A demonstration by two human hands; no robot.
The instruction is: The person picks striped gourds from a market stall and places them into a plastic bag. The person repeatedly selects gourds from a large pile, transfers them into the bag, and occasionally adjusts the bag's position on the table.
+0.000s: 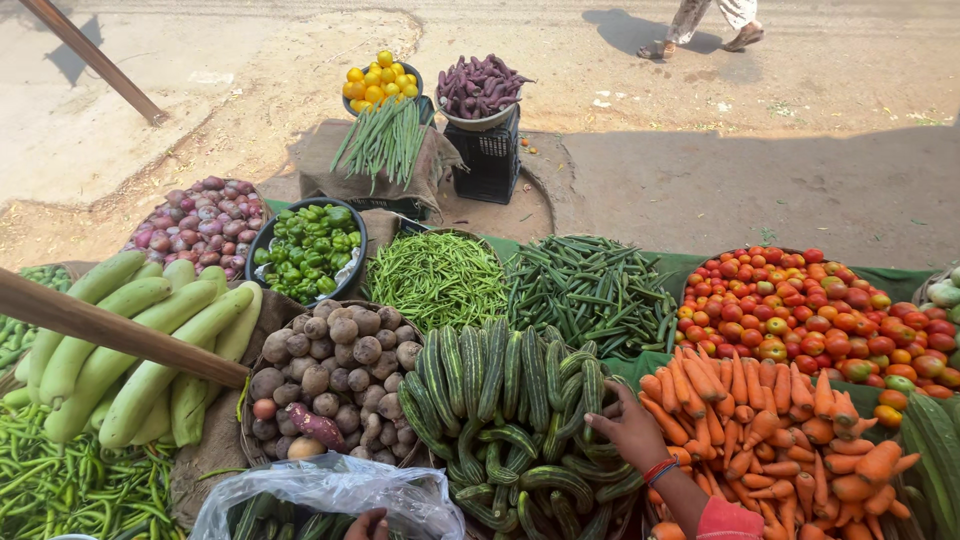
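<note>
Right hand (628, 428) reaches forward onto the heap of striped green cucumbers (510, 420), fingers curled loosely over the right edge of the pile; palm faces down, so whether a cucumber is actually pinched cannot be told. Red thread band and pink cuff at the wrist. Left hand (366, 523) shows only as fingertips at the bottom edge of view, closed on the rim of a clear plastic bag (330, 495) that sits just left of the cucumbers, mouth slack, a few dark cucumbers already inside. Cucumbers are stacked loose and steep in the middle of the spread. Just right of them, touching the heap, a pile of carrots (780, 430); beyond the carrots, tomatoes (810, 310). Left of the cucumbers, a basket of brown round tubers (335, 365); further left, pale green bottle gourds (140, 340) under a wooden pole (110, 330). Behind the cucumbers, green beans (435, 275) and okra (590, 285); behind those, a bowl of green peppers (305, 250). Risk as judged: pulling one cucumber from the pile's edge could loosen its neighbours and roll them into the carrots; the limp bag, held by one hand, may fold shut or slip.
</note>
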